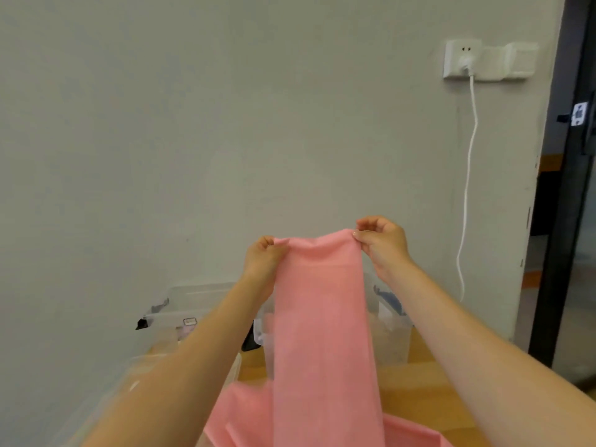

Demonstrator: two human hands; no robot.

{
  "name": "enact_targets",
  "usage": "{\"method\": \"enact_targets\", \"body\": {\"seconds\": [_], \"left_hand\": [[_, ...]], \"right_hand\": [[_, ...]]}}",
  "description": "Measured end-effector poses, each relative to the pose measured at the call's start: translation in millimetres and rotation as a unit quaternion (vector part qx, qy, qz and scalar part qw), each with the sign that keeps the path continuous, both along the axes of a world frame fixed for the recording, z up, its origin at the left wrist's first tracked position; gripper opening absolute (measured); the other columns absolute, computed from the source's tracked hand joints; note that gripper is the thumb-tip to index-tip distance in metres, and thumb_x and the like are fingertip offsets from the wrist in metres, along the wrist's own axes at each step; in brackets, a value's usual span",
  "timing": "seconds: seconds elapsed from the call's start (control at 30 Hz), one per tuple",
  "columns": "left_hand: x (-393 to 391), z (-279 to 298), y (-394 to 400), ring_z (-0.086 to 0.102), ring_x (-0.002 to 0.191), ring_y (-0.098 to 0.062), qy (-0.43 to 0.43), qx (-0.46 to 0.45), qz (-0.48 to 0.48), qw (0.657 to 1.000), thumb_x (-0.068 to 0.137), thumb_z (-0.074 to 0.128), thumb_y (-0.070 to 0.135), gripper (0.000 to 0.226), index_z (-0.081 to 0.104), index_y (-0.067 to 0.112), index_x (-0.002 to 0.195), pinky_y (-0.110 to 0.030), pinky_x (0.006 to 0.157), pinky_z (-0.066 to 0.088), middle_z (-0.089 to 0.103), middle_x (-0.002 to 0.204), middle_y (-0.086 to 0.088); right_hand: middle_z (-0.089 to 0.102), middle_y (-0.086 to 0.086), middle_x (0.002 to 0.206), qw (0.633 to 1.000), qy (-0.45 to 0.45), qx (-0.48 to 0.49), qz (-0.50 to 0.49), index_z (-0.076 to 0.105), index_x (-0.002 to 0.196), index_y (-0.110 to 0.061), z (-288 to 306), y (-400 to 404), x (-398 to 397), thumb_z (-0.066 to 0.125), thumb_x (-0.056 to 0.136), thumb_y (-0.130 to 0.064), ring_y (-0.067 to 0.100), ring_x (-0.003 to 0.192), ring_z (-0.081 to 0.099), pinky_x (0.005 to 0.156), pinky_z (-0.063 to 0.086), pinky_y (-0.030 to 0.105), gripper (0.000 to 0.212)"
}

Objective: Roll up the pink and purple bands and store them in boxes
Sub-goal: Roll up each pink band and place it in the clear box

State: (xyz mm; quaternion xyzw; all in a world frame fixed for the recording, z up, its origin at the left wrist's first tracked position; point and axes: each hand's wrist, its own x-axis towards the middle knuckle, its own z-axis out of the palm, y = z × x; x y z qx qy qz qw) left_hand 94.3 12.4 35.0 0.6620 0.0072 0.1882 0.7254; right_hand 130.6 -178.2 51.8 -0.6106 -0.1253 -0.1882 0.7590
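Note:
A long pink band [322, 317] hangs down in front of me, its top edge held up at chest height and its lower part bunched on the wooden table [416, 388]. My left hand [263, 258] pinches the top left corner of the band. My right hand [382, 241] pinches the top right corner. Behind the band stand clear plastic boxes: one on the left [180, 314] and one on the right [392, 330], both partly hidden by my arms and the band. No purple band is in view.
A grey wall fills the background, with a socket [462, 59] and a white cable [467, 188] hanging down at the right. A dark door frame [567, 221] runs along the right edge. Another clear lid or box [135, 379] lies at the lower left.

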Motion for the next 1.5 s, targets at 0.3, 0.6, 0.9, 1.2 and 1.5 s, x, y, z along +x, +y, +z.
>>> {"method": "enact_targets", "body": {"seconds": [0.3, 0.6, 0.9, 1.2, 1.5], "left_hand": [[28.8, -92.6, 7.0, 0.038, 0.126, -0.031, 0.124, 0.53, 0.087, 0.835, 0.092, 0.051, 0.039, 0.067, 0.022, 0.003, 0.14, -0.039, 0.098, 0.036, 0.034, 0.142, -0.015], [-70.3, -171.4, -22.0, 0.009, 0.142, -0.031, 0.012, 0.59, 0.078, 0.804, 0.092, 0.05, 0.035, 0.06, 0.027, 0.011, 0.142, -0.041, 0.113, 0.011, 0.017, 0.152, -0.015], [-178.1, -208.4, -48.3, -0.003, 0.143, -0.031, 0.187, 0.647, 0.0, 0.739, 0.093, 0.034, 0.053, 0.076, 0.002, 0.011, 0.148, -0.037, 0.115, 0.0, -0.001, 0.155, -0.016], [-215.0, -203.8, -54.5, 0.047, 0.122, -0.022, 0.104, 0.505, 0.021, 0.857, 0.088, 0.056, 0.023, 0.052, 0.041, 0.011, 0.136, -0.026, 0.104, 0.029, 0.055, 0.128, -0.005], [-204.0, -128.0, -46.8, 0.059, 0.075, 0.009, -0.031, 0.167, 0.078, 0.982, 0.083, 0.062, -0.002, 0.036, 0.056, 0.027, 0.104, -0.012, 0.074, 0.044, 0.065, 0.078, 0.008]], "right_hand": [[0.043, 0.006, 0.141, 0.87, 0.08, -0.487, -0.004, 0.041, 0.136, -0.01, -116.9, 3.2, 54.4, 0.059, 0.09, -0.021, 0.021, 0.129, 0.04, 0.097, 0.031, 0.023, 0.051], [0.055, 0.005, 0.127, 0.901, -0.026, -0.423, -0.089, 0.058, 0.119, -0.007, -160.1, -9.6, -48.9, 0.06, 0.087, -0.008, 0.019, 0.122, 0.047, 0.093, 0.024, 0.008, 0.032], [0.055, 0.011, 0.124, 0.888, 0.102, -0.442, -0.078, 0.053, 0.121, -0.004, -227.0, -22.0, -184.8, 0.068, 0.082, -0.02, 0.025, 0.119, 0.048, 0.098, 0.03, 0.022, 0.045], [0.064, 0.0, 0.09, 0.941, 0.14, -0.296, -0.082, 0.062, 0.098, -0.018, -216.6, -31.8, -207.8, 0.065, 0.076, 0.004, 0.019, 0.086, 0.058, 0.066, 0.041, 0.006, 0.031], [0.066, -0.009, 0.079, 0.966, -0.016, -0.225, -0.128, 0.063, 0.088, -0.025, -157.3, -41.4, -212.0, 0.068, 0.078, 0.001, 0.008, 0.074, 0.062, 0.072, 0.047, 0.017, 0.028]]}}
